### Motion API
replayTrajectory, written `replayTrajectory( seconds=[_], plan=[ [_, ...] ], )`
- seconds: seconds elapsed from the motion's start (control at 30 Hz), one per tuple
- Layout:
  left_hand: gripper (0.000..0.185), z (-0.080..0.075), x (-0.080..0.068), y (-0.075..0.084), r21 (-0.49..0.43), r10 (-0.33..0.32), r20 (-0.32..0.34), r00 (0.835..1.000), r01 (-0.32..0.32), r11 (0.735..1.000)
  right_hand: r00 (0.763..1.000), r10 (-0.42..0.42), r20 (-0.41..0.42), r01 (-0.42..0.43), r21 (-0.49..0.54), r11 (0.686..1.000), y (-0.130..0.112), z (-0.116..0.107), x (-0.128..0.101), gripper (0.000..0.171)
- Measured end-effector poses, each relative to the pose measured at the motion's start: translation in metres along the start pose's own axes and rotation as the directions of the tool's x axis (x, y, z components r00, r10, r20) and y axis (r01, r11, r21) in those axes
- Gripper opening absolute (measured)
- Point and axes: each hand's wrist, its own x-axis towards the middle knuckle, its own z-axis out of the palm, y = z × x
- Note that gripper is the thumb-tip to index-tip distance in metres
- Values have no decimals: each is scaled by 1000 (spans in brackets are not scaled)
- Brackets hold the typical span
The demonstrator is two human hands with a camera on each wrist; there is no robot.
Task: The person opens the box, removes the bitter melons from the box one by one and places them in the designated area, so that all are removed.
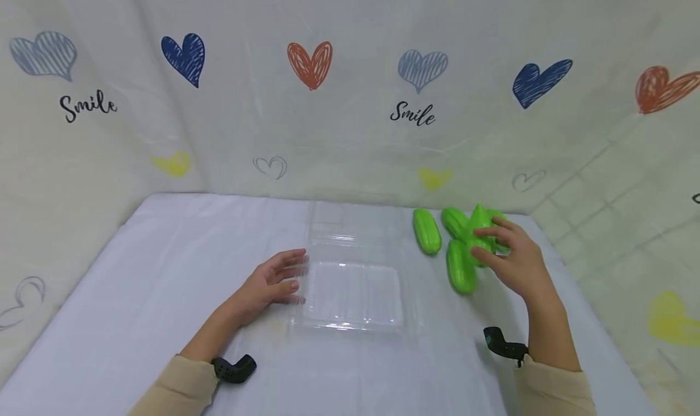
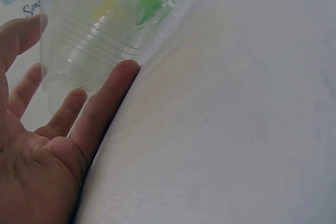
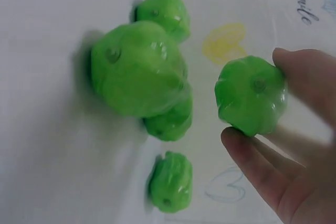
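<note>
1. My right hand [image 1: 516,261] pinches one green toy cucumber [image 3: 252,95] between thumb and fingertips, lifted off the cloth at the far right.
2. The other cucumbers [image 1: 437,237] lie clustered just left of that hand: glossy, ribbed, stubby plastic.
3. My left hand [image 1: 273,282] lies with fingers straight, touching the left edge of the clear clamshell tray [image 1: 350,297], thin ridged plastic, lid open.
4. A smooth white tablecloth [image 1: 164,270] lies underneath.

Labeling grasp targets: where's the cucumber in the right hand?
Head view, far right of the table: the right hand pinches one cucumber above the pile of cucumbers.
</note>
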Motion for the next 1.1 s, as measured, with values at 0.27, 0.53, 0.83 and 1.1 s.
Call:
replayTrajectory(
  seconds=[0.27,0.53,0.83,1.1],
  plan=[
    [65,-4,-2,1,15,-6,-12,1000,6,1000,999,24,28,-22,-62,998,21,1,5,42],
    [66,-7,0,0,6,-2,-18,1000,2,1000,993,51,104,-40,-110,993,42,1,9,45],
    [65,-12,2,1,8,8,-9,1000,-8,1000,975,75,210,-45,-143,989,50,4,12,47],
    [64,-12,5,8,-35,4,10,1000,-3,999,983,47,177,-3,-246,969,26,-7,13,51]
  ],
)
